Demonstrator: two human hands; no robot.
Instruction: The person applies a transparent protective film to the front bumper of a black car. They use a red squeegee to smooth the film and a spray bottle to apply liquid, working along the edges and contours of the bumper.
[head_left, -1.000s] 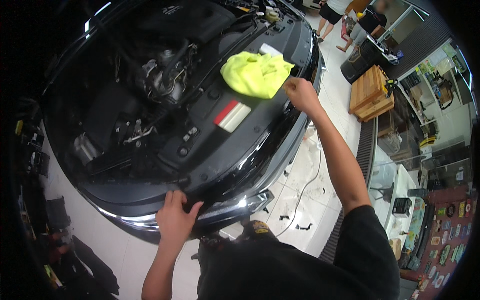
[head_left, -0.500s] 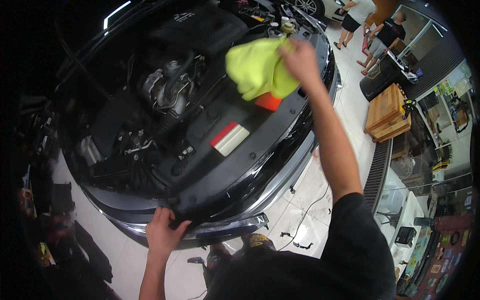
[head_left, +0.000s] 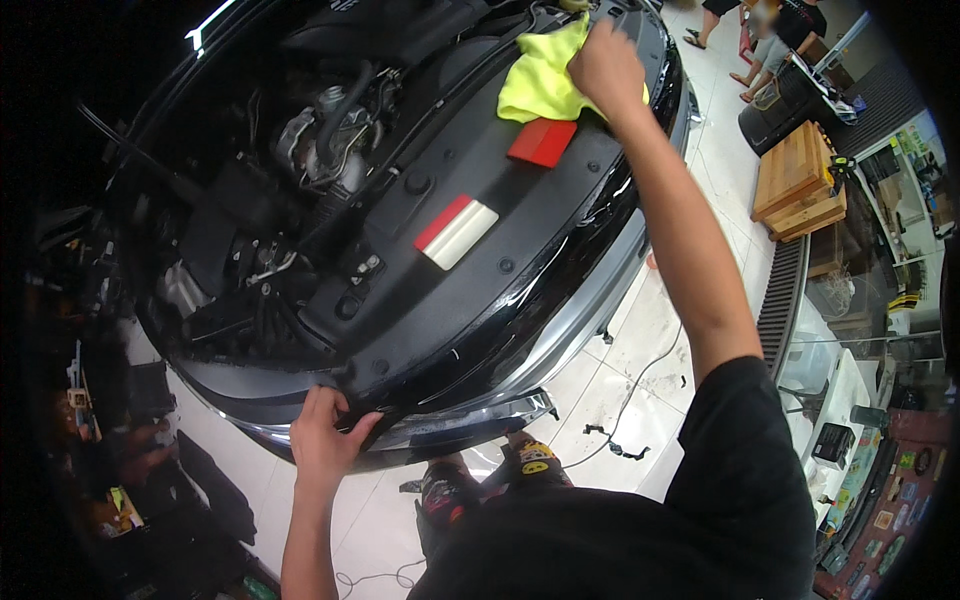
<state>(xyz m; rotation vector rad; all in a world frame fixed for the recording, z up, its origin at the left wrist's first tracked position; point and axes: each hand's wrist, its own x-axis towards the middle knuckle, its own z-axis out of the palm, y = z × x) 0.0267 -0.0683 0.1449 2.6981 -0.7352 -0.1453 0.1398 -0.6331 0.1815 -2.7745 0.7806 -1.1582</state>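
Observation:
My right hand (head_left: 608, 70) is closed on a bright yellow-green cloth (head_left: 545, 78), which drapes onto the black panel (head_left: 430, 300) along the front of the car's open engine bay. Partly beside the cloth's lower edge sits a flat red piece, perhaps a squeegee (head_left: 543, 143). A red and whitish squeegee-like card (head_left: 457, 232) lies nearer on the same panel. At the near left, my left hand (head_left: 328, 432) rests against the front bumper's edge (head_left: 430, 435), fingers laid over it and thumb spread to the side.
Engine parts (head_left: 330, 140) fill the bay beyond the panel. On the tiled floor at right run a thin cable (head_left: 632, 400) and small dark clips (head_left: 618, 447). Wooden boxes (head_left: 795, 185) and a black bin (head_left: 775, 120) stand farther right, with two people (head_left: 775, 45) beyond.
The cloth, in my right hand, has moved away toward the far end of the panel, uncovering more of the red piece. My left hand stays on the bumper edge. The view has shifted.

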